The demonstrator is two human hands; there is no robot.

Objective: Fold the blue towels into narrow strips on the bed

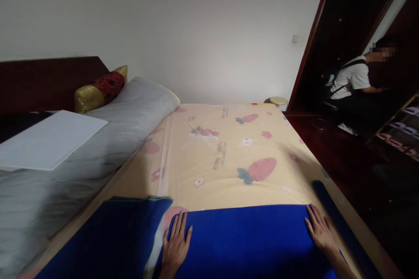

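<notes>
A bright blue cloth (245, 239) lies flat on the bed, its far edge running nearly straight across. My left hand (177, 242) rests palm down on its left far corner, fingers stretched out. On the right far corner, my right hand (320, 229) also lies flat with its fingers extended. Left of my left hand is a darker blue cloth (104, 235) with a green-stitched edge. Beyond my right hand, a narrow dark blue folded strip (340, 222) lies along the bed's right side. The near part of the bright cloth runs out of view.
Under the cloths is a cream bedsheet (209, 183) with carrot prints. A grey quilt (127, 113), a white board (52, 139) and a red-gold bolster (101, 89) are at left. At right are a round stool (278, 100), a seated person (352, 78) and a shoe rack (401, 128).
</notes>
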